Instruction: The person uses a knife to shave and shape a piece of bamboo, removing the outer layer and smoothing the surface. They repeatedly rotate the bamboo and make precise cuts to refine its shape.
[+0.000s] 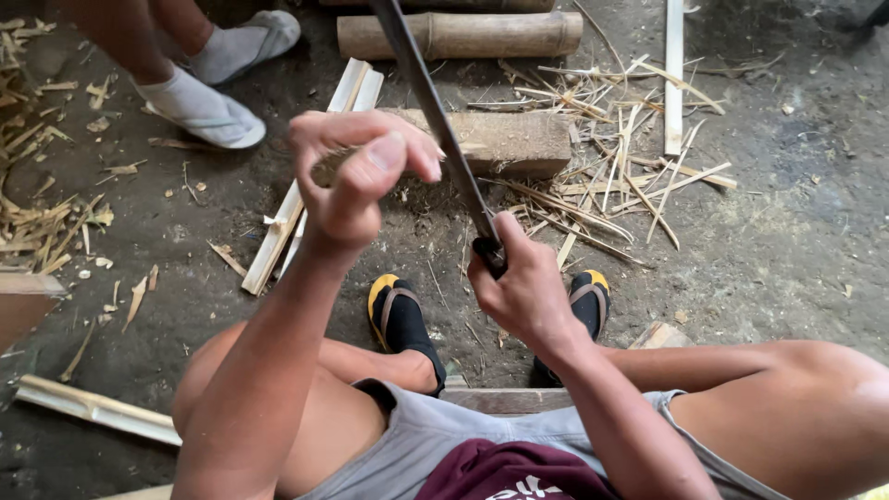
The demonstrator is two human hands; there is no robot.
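My right hand (523, 287) grips the dark handle of a long, narrow blade (431, 93). The blade slants up and away to the top edge of the view. My left hand (356, 171) is raised just left of the blade, fingers curled and thumb pressed to the fingertips; nothing shows between them. Under both hands a short bamboo block (519, 139) lies on the dirt floor. I sit with my knees apart, and my feet are in black and yellow sandals (398, 315).
A thick bamboo section (463, 35) lies at the top. Split bamboo slats (278, 231) lean left of the block, and thin slivers (620, 167) spread to its right. Another person's feet in white socks (199, 106) stand at the upper left. Shavings (37, 213) cover the left edge.
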